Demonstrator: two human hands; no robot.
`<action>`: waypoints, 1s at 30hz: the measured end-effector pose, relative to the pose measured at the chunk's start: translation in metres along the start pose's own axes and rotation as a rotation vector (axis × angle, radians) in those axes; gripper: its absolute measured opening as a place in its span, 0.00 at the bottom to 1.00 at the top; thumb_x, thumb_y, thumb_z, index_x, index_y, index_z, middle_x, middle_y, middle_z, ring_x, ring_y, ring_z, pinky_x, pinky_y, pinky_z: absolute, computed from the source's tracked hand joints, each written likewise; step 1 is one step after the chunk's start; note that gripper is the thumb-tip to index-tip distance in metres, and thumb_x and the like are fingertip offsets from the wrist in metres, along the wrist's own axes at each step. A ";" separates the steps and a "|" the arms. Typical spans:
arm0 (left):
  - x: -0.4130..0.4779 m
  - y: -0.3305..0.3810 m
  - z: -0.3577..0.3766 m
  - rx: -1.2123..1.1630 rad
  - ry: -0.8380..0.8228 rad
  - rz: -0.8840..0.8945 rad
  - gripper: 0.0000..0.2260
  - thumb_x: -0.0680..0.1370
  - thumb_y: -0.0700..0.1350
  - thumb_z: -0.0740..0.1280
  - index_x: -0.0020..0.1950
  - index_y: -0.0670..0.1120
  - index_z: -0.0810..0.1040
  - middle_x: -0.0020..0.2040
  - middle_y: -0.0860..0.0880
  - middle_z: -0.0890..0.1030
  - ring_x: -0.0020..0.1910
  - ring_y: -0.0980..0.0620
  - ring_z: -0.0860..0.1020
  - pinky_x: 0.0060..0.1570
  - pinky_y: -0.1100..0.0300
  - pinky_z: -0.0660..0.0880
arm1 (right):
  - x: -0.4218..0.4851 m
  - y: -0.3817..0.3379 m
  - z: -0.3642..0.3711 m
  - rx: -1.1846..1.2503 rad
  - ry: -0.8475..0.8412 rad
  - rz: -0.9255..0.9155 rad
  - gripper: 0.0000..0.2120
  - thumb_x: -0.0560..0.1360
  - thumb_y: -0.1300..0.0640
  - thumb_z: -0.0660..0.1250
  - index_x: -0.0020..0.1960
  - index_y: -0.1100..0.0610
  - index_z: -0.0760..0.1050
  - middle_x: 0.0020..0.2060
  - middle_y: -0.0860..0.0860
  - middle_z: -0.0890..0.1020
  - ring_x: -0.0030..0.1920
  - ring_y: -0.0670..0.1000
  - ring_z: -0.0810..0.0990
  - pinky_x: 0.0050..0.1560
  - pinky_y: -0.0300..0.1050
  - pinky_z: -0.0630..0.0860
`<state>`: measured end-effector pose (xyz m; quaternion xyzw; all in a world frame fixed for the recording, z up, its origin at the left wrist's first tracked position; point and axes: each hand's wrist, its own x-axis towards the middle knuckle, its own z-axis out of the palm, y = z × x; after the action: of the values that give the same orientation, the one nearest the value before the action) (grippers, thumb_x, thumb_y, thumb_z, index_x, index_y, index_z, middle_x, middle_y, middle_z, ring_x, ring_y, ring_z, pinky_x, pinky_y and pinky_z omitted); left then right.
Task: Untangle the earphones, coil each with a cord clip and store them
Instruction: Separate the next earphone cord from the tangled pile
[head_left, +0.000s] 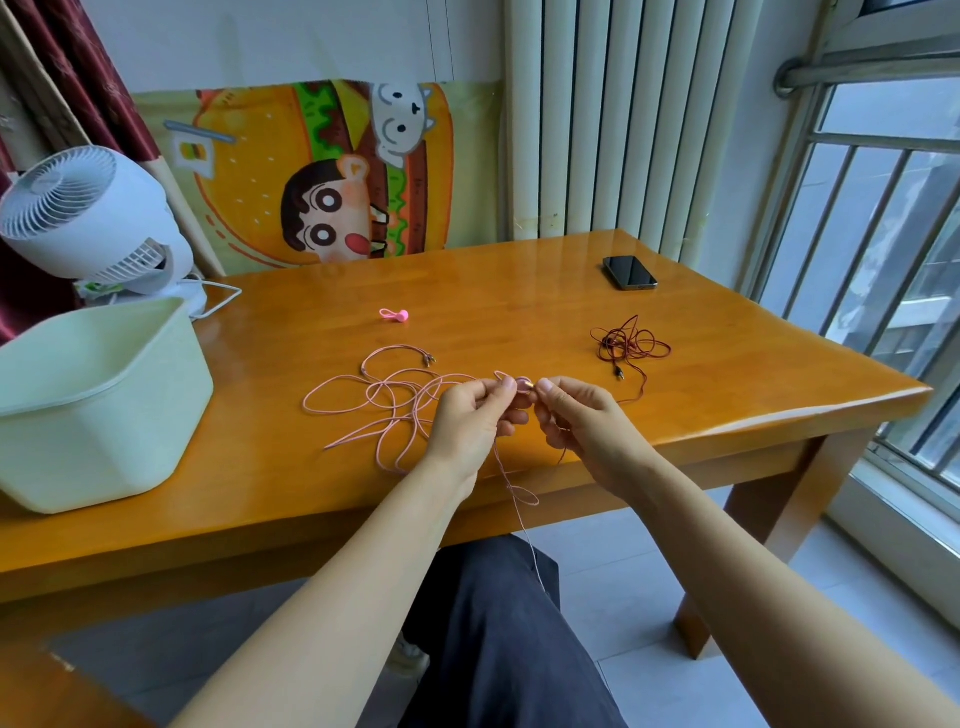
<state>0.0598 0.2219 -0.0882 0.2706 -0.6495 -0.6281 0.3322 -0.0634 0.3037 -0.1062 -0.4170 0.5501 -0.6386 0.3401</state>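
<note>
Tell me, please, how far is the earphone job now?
Done, apparently: the red earphones lie heaped separately. In hand: the left hand and right hand pinch one end of the pink earphones, cord loosely looped. Left: coiling both, using the cord clip, storing in the pale bin.

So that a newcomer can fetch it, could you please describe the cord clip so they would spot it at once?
Start at the orange wooden table. On its far middle, below the burger poster, lies the pink cord clip. It lies apart from the loose pink earphones in front of it, and unlike them it is one tiny loop with a round knob.
</note>
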 end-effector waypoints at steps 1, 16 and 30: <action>0.000 -0.001 0.001 0.018 0.016 0.034 0.10 0.83 0.42 0.61 0.54 0.40 0.81 0.41 0.51 0.83 0.34 0.63 0.78 0.35 0.69 0.74 | 0.000 0.000 0.001 0.028 -0.010 0.022 0.12 0.82 0.54 0.59 0.44 0.58 0.75 0.31 0.49 0.73 0.31 0.45 0.67 0.32 0.36 0.64; -0.002 0.000 0.006 -0.179 -0.031 0.063 0.10 0.83 0.45 0.60 0.46 0.48 0.79 0.39 0.50 0.77 0.34 0.56 0.71 0.35 0.62 0.65 | 0.001 -0.005 0.004 0.283 -0.177 -0.002 0.11 0.79 0.52 0.59 0.43 0.58 0.72 0.29 0.50 0.67 0.29 0.45 0.61 0.30 0.35 0.61; -0.003 0.002 0.011 -0.196 -0.007 0.017 0.14 0.84 0.45 0.57 0.40 0.49 0.74 0.33 0.53 0.75 0.35 0.57 0.71 0.39 0.61 0.66 | -0.001 -0.005 0.010 0.320 -0.262 0.019 0.15 0.82 0.54 0.55 0.41 0.59 0.73 0.27 0.50 0.67 0.27 0.45 0.62 0.29 0.35 0.61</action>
<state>0.0528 0.2312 -0.0860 0.2290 -0.5883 -0.6869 0.3600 -0.0534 0.3010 -0.1006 -0.4319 0.3965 -0.6549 0.4769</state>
